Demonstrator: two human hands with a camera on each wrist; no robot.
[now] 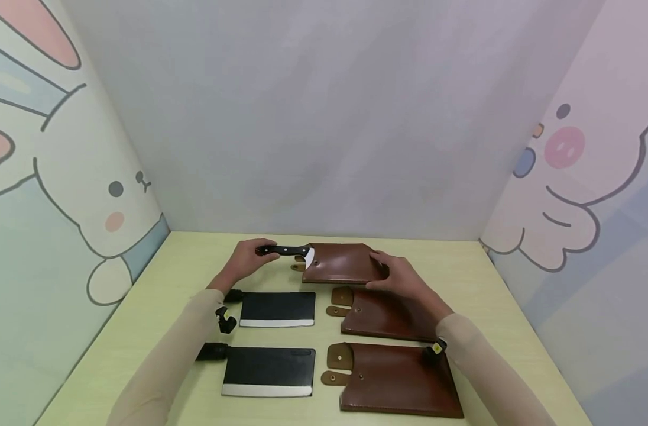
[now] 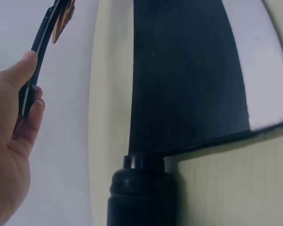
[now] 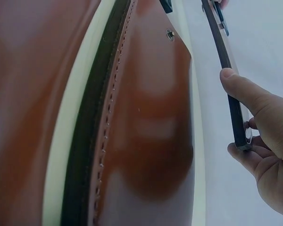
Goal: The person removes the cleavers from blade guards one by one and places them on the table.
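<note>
At the far side of the table, my left hand (image 1: 246, 259) grips the black riveted handle of a knife (image 1: 285, 251). Most of its blade is hidden inside a brown leather sheath (image 1: 342, 264); a silver part shows at the mouth. My right hand (image 1: 402, 277) holds the sheath's right end, with thumb and fingers on opposite faces in the right wrist view. In that view the sheath (image 3: 235, 110) appears edge-on and raised. The left wrist view shows fingers and thumb around the knife handle (image 2: 32, 80).
Two black cleavers, a farther one (image 1: 277, 306) and a nearer one (image 1: 269, 367), lie on the left with blades pointing right. Two more brown sheaths, one farther (image 1: 379, 313) and one nearer (image 1: 404, 378), lie on the right. Patterned walls border the pale table (image 1: 143, 331).
</note>
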